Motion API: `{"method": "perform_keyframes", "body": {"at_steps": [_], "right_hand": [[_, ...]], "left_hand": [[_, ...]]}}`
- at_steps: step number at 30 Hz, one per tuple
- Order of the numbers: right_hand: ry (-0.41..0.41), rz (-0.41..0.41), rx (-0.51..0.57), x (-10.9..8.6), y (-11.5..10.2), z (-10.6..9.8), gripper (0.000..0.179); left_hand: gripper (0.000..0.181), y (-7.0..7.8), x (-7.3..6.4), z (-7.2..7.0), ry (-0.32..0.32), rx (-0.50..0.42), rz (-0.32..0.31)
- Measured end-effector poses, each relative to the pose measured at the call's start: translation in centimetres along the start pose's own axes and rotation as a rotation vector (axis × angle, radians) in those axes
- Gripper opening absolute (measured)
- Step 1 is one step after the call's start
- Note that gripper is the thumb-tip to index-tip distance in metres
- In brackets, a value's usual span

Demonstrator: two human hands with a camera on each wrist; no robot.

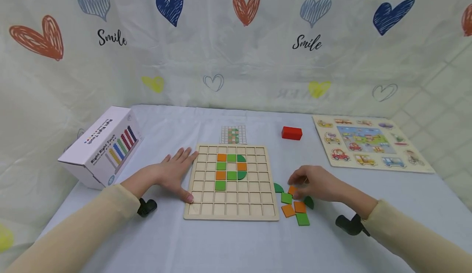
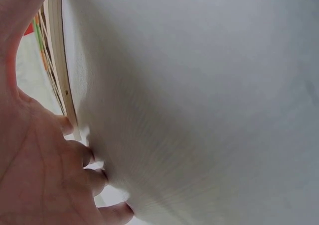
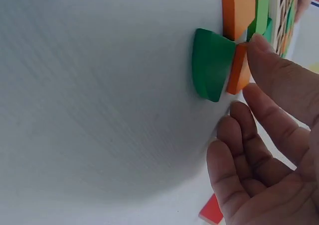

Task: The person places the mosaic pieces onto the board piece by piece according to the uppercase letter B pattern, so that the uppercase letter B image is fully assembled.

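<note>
A wooden grid board (image 1: 228,209) lies on the table; orange and green squares and dark green rounded tiles form a P shape on it. My left hand (image 1: 173,174) spreads along the board's left edge, its thumb on the frame and its fingertips touching the cloth. In the left wrist view the left hand (image 2: 45,160) lies beside the board's edge (image 2: 62,60). My right hand (image 1: 321,183) pinches an orange square tile (image 3: 239,69) between thumb and index finger, within the loose pile. Next to that tile lies a dark green rounded tile (image 3: 212,65).
Several loose tiles lie right of the board, among them a green square (image 1: 302,219). Behind the board is a small pattern card (image 1: 233,134). A red block (image 1: 291,133) and a vehicle puzzle board (image 1: 383,165) lie back right. A white box (image 1: 99,146) stands left.
</note>
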State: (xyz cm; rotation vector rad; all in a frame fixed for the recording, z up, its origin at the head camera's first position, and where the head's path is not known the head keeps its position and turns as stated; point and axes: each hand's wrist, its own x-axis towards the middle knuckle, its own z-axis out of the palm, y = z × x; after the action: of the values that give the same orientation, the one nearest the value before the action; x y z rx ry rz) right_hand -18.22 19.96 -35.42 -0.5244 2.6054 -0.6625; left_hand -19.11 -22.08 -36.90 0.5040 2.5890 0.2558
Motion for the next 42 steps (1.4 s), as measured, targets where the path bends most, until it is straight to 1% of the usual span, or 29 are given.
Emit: {"method": "perform_keyframes", "body": {"at_steps": [4,13,19,26,29,34,39,42], "right_hand": [[-0.014,-0.008,-0.018,0.1,0.1,0.0,0.027],[0.042,-0.062,-0.082,0.2,0.7,0.0,0.024],[0.063,-0.026,-0.082,0.3,1.1,0.2,0.027],[0.093,-0.004,-0.076,0.4,0.7,0.4,0.023],[0.121,-0.018,-0.067,0.5,0.0,0.4,0.022],[0.146,-0.051,-0.046,1.4,-2.0,0.7,0.020],[0.136,-0.091,-0.031,2.7,-4.2,1.7,0.021],[0.115,-0.116,-0.012,3.5,-5.7,2.5,0.021]], "left_hand": [[0.141,0.1,0.0,0.0,0.001,-0.008,-0.004],[0.142,0.1,0.1,0.1,-0.004,-0.007,-0.006],[0.142,0.1,0.0,-0.1,-0.008,-0.004,-0.002],[0.142,0.2,0.0,-0.2,-0.010,0.005,-0.004],[0.142,0.1,0.1,-0.2,-0.006,0.006,-0.004],[0.142,0.0,0.2,-0.2,-0.001,0.004,-0.005],[0.142,-0.1,0.2,-0.1,-0.001,0.006,-0.007],[0.142,-0.1,0.3,0.0,-0.001,0.007,-0.009]]}}
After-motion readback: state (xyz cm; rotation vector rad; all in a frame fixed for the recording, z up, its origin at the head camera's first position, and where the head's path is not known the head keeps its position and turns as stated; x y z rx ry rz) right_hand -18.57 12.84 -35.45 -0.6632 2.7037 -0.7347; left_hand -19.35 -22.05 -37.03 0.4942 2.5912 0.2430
